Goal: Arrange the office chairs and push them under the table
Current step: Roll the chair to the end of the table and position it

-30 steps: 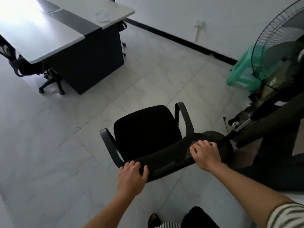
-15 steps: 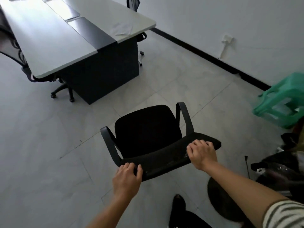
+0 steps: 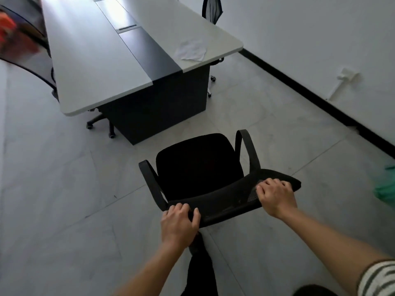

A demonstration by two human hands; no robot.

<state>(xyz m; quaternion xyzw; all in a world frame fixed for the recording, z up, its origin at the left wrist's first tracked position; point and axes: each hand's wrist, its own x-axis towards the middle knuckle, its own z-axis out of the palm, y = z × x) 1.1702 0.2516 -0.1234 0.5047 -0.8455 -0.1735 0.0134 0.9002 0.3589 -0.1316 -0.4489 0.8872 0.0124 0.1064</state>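
Your left hand [image 3: 179,225] and right hand [image 3: 275,196] both grip the top edge of the black chair's [image 3: 198,167] backrest, fingers curled over it, close together. The chair stands on the tiled floor [image 3: 64,189], just short of the end of the long white table [image 3: 89,67], seat facing it. A crumpled paper [image 3: 191,51] lies on the table's near right corner.

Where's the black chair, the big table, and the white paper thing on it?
Black office chair [image 3: 198,165], head view, seat cushion.
Table [image 3: 89,60], head view, bare grey top.
White paper [image 3: 191,51], head view, its middle.
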